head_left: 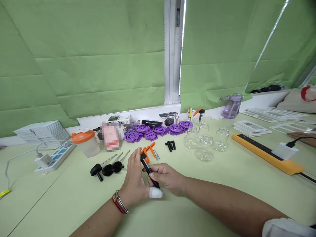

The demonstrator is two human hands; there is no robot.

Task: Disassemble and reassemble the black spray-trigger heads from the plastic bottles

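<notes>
A slim black plastic part (pixel 148 169), long and straight with a wider top end, is tilted between my two hands. My left hand (pixel 136 179) spans it, fingers at its upper end and the thumb, wrapped in white, by its lower end. My right hand (pixel 166 177) pinches its lower half between thumb and fingers. Just beyond lie orange trigger-like levers (pixel 151 149) and small metal springs (pixel 156 155). Left of my hands are black round caps (pixel 108 170) with thin metal tubes. Short black nozzle-like pieces (pixel 170 145) lie farther back.
Clear glass bottles (pixel 203 154) stand to the right, one with an orange-lever sprayer top (pixel 200 113). Purple plastic pieces (pixel 150 135) line the back. An orange-lidded cup (pixel 85 143), white power strip (pixel 58 157), orange power strip (pixel 266 154) and purple bottle (pixel 232 107) are around.
</notes>
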